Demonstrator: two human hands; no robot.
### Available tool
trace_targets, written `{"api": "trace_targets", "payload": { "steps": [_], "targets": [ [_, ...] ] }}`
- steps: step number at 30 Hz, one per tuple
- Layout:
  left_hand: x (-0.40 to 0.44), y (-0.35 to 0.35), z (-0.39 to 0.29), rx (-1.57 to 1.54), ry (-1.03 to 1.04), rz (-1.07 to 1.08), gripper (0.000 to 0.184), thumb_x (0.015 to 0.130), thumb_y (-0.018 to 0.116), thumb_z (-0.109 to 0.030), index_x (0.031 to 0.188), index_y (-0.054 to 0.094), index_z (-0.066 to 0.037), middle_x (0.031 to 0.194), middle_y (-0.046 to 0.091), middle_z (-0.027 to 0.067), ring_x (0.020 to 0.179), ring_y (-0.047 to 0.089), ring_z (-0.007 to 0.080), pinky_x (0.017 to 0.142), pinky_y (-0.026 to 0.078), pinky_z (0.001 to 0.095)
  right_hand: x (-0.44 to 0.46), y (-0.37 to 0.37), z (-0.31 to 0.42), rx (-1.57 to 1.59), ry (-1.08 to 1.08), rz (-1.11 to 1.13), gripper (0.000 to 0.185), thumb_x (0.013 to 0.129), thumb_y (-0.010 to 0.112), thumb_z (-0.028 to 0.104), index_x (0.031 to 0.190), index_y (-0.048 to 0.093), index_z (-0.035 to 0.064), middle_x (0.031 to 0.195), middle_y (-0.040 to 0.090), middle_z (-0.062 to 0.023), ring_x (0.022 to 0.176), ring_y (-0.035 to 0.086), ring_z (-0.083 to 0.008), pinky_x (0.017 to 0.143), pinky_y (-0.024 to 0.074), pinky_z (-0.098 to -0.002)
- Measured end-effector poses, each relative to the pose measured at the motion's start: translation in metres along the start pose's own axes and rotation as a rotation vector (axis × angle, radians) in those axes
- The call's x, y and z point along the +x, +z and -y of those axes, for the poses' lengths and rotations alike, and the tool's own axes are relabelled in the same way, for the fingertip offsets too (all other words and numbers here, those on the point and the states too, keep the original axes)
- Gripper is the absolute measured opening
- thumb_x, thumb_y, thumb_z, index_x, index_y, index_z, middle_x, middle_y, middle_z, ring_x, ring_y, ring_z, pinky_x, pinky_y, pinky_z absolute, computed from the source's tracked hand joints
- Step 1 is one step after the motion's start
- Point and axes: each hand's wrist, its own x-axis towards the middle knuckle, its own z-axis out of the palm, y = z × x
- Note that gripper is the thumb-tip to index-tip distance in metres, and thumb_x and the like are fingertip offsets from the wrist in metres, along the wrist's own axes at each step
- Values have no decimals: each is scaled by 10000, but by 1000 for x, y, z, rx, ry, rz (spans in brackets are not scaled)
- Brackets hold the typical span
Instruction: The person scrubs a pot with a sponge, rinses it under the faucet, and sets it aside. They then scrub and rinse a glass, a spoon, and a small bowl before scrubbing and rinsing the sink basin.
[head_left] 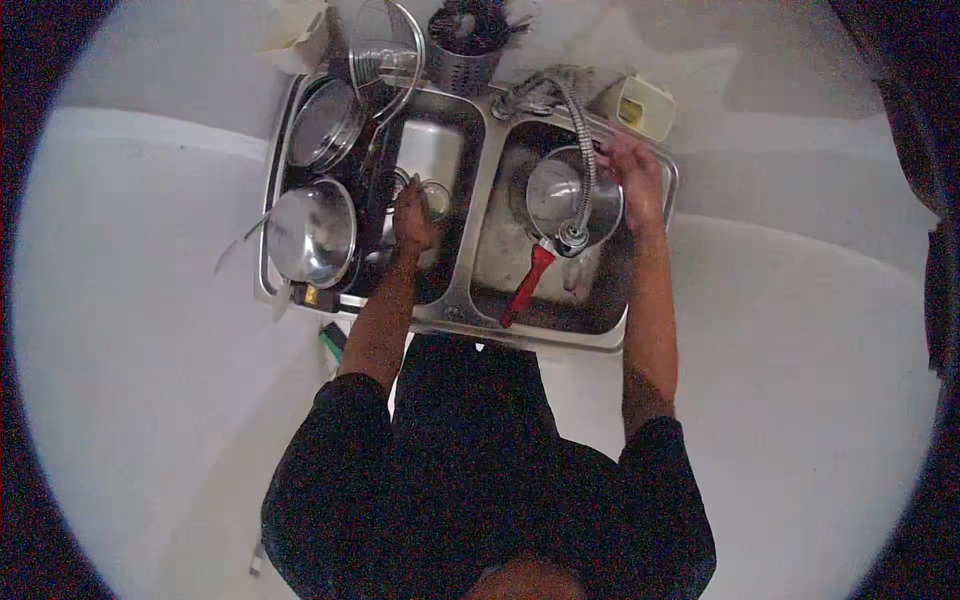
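In the left basin of the double sink, my left hand is low beside a round drain piece. Its fingers look closed, and whatever they may hold is hidden. Over in the right basin lies a steel pan with a red handle pointing toward me. My right hand is at the far right edge of this pan, fingers apart and slightly blurred. The coiled faucet hose arches over the pan, its spray head hanging at the near rim.
A steel bowl and round pans crowd the sink's left side. Behind stand a glass lid, a perforated utensil holder and a pale container. A green-and-black object sits near the front left edge.
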Motion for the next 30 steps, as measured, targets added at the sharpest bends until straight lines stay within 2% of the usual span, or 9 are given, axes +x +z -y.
{"api": "trace_targets", "payload": {
  "steps": [6, 8, 13, 18, 19, 22, 26, 28, 30],
  "targets": [
    [7, 29, 26, 50, 49, -128, 862, 584, 814, -333, 1278, 430, 3, 1176, 541, 207, 1116, 511, 380, 972, 407, 457, -102, -39, -161, -365, 129, -137, 356, 928, 558, 330, 1089, 588, 14, 892, 628, -46, 805, 579, -154, 698, 458, -299],
    [5, 39, 36, 58, 50, -177, 828, 579, 817, -334, 1244, 453, -2, 1159, 553, 189, 1106, 522, 371, 966, 412, 459, -136, -5, -174, -223, 540, -65, 394, 930, 552, 375, 1072, 589, 10, 860, 627, -56, 801, 578, -159, 706, 466, -311],
    [-1, 36, 24, -492, -298, -60, 888, 519, 852, -387, 1229, 461, -21, 1161, 561, 161, 1087, 539, 340, 949, 441, 436, -155, 45, -203, 461, 721, 168, 418, 924, 548, 433, 1000, 582, 23, 787, 616, -67, 663, 590, -183, 636, 515, -345],
    [-31, 5, -12, 51, -313, -68, 918, 508, 869, -381, 1238, 433, -36, 1139, 564, 149, 1038, 568, 320, 905, 479, 408, -176, 38, -197, 352, 474, 9, 276, 905, 611, 343, 847, 559, 77, 655, 578, -46, 557, 577, -144, 510, 511, -312],
    [-34, 7, -6, -186, -338, -35, 933, 488, 877, -341, 1248, 428, -37, 1154, 556, 153, 1043, 565, 325, 916, 473, 414, -182, 31, -197, 320, 423, -24, 258, 901, 623, 323, 821, 553, 87, 632, 570, -40, 547, 574, -134, 497, 510, -305],
    [-51, 3, -10, -244, -176, -153, 937, 467, 882, -289, 1251, 438, -33, 1151, 556, 162, 1050, 562, 334, 933, 464, 419, -203, 14, -184, -142, 426, -30, 217, 894, 639, 283, 798, 553, 108, 607, 562, -11, 524, 561, -105, 497, 498, -304],
    [-70, 5, -5, -225, -219, -158, 881, 477, 875, -271, 1219, 471, -21, 1132, 567, 173, 1048, 562, 340, 935, 461, 424, -219, -42, -287, -862, -8, -158, 227, 881, 629, 307, 898, 580, 86, 641, 609, -98, 566, 610, -257, 524, 482, -401],
    [-72, -15, -22, -225, -315, -80, 864, 481, 872, -254, 1212, 480, -11, 1127, 570, 181, 1049, 561, 345, 934, 460, 426, -235, -32, -183, -1051, -208, -141, 272, 874, 621, 317, 963, 585, 63, 679, 630, -155, 618, 626, -358, 552, 470, -451],
    [-76, 14, 8, -282, -175, -134, 876, 485, 870, -236, 1224, 468, 8, 1135, 567, 192, 1051, 560, 353, 935, 460, 420, -245, -33, -148, -1140, 83, -191, 391, 873, 564, 395, 1005, 579, 28, 769, 637, -214, 727, 612, -445, 626, 488, -509]
  ]
}}
